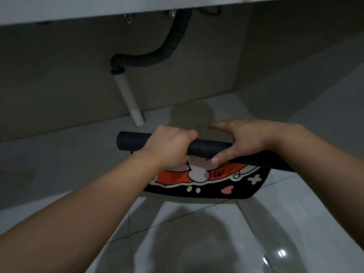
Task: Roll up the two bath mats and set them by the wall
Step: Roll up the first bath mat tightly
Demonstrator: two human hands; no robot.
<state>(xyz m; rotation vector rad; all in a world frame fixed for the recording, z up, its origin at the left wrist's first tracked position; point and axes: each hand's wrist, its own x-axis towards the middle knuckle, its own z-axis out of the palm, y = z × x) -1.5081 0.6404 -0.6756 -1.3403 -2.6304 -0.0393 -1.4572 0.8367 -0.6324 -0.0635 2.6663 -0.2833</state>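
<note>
Bath mat [208,186], half rolled, lies near white drain pipe [128,95] and wall [59,85].

Glossy tiled floor [197,233], beige wall [59,75]

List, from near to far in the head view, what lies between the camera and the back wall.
Flat printed part of the bath mat → its black rolled part → white pipe → wall.

Items counted were: one bath mat [177,178]; two hands, a left hand [171,148] and a right hand [242,140]; one dark corrugated hose [157,56]; one white pipe [128,95]; one tiled floor [197,233]; one back wall [59,75].
</note>
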